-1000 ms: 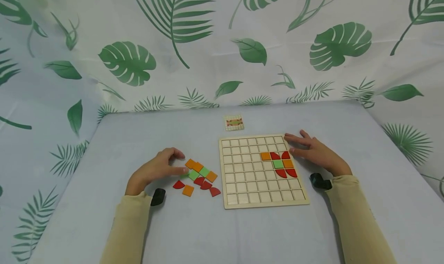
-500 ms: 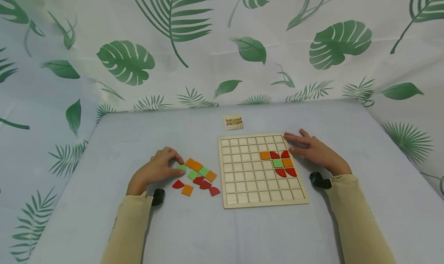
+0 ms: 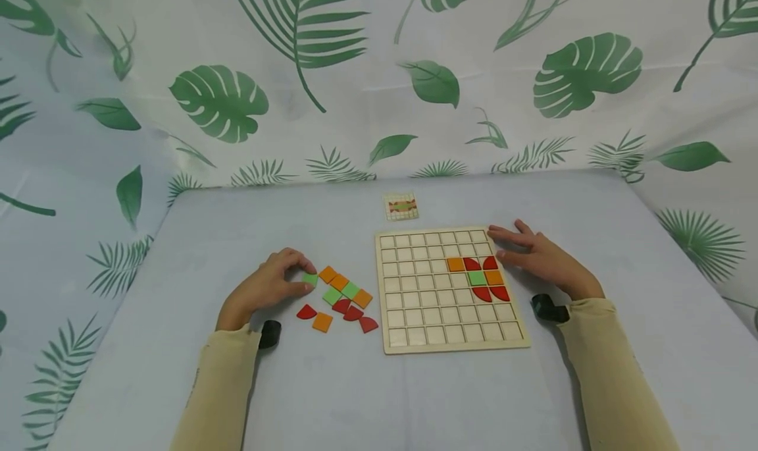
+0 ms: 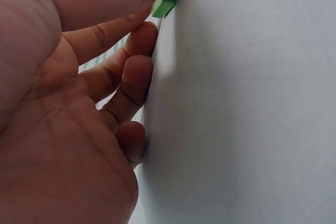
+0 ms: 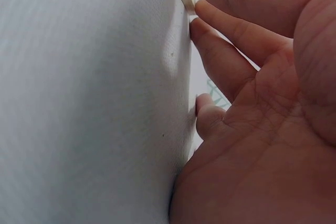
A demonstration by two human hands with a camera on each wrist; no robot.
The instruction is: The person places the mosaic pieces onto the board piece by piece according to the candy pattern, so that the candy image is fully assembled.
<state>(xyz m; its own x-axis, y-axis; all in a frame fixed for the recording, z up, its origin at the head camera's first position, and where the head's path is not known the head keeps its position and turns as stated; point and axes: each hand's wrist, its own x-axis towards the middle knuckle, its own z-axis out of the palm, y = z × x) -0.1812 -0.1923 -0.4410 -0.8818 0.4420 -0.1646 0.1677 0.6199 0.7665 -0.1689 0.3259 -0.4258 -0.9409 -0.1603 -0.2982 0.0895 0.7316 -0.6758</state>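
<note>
My left hand (image 3: 263,288) pinches a green square tile (image 3: 310,279) between thumb and index finger, at the left end of a loose group of tiles. In the left wrist view, the edge of the green tile (image 4: 167,2) shows beside the thumb, close over the cloth. My right hand (image 3: 546,263) rests at the right edge of a wooden grid board (image 3: 414,318), its fingers extended with the tips right at the rim. On the board's right side lie an orange square (image 3: 455,265), a green square (image 3: 476,278), another orange square (image 3: 494,278) and several red quarter-circles (image 3: 481,294).
Between left hand and board lie several orange, green and red tiles (image 3: 351,290), with an orange square (image 3: 322,322) nearer me. Behind the board is a small pattern card (image 3: 401,207). A leaf-print curtain (image 3: 355,76) hangs behind the white-covered table (image 3: 462,398).
My left thumb and index finger have closed on the green tile and drawn it slightly left, away from the other tiles. The right hand stays at the board's edge.
</note>
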